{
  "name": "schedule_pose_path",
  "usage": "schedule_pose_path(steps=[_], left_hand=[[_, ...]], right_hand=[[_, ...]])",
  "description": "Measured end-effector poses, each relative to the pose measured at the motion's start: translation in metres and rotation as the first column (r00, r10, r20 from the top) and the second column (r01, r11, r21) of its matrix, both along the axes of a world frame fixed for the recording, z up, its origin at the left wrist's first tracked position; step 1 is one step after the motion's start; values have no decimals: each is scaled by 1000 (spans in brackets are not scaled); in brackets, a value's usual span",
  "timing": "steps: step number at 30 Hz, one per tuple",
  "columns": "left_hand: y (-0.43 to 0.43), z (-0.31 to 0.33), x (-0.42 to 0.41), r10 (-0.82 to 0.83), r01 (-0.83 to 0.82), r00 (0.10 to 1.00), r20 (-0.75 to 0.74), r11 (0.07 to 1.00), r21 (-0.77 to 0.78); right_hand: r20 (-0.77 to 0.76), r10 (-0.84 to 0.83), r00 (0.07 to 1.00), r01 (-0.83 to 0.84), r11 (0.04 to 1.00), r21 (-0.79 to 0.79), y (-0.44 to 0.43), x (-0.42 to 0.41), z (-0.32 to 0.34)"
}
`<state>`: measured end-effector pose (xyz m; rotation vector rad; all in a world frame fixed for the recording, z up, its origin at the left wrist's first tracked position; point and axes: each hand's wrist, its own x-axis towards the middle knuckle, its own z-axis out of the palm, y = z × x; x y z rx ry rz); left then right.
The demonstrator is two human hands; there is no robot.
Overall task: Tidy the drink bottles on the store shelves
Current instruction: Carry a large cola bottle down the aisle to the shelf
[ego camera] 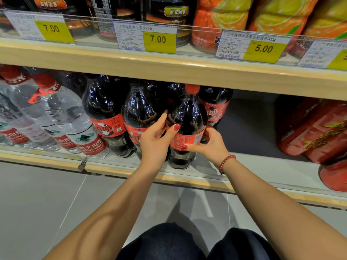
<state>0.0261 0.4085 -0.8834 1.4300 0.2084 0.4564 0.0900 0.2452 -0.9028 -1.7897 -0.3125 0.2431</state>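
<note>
A large cola bottle (189, 117) with a red cap and red label stands upright at the front of the lower shelf (244, 182). My left hand (156, 142) grips its left side, thumb across the label's top. My right hand (211, 145) holds its right side, thumb pressed on the label's lower edge. Two more cola bottles (105, 107) (139, 109) stand to its left, and another (216, 104) stands behind it to the right.
Clear water bottles (62, 117) with red caps fill the shelf's left end. Red-wrapped drink bottles (317, 132) stand at the right, with a dark gap between them and the colas. The upper shelf carries dark and orange bottles behind price tags (159, 39).
</note>
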Motion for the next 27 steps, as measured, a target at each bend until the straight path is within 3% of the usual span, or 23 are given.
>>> schedule_pose_path(steps=[10, 14, 17, 20, 23, 27], left_hand=[[-2, 2, -4, 59, -57, 998, -17, 992, 110], [1, 20, -10, 141, -103, 982, -129, 959, 264], [9, 48, -18, 149, -10, 949, -277, 895, 446], [10, 84, -26, 76, 253, 891, -447, 734, 630], [-1, 130, -35, 106, 424, 852, -512, 434, 795], [-31, 197, -49, 76, 639, 755, -651, 140, 757]], right_hand=[[-62, 65, 996, -66, 998, -11, -3, 4, -4], [-79, 73, 994, -86, 979, -185, -4, 1, 16], [-135, 94, 986, -135, 929, -344, -10, -2, 45], [-52, 124, 991, -132, 836, -532, -26, -14, 80], [-52, 117, 992, -122, 748, -652, -53, -33, 125], [-38, 124, 992, -108, 630, -769, -92, -63, 192]])
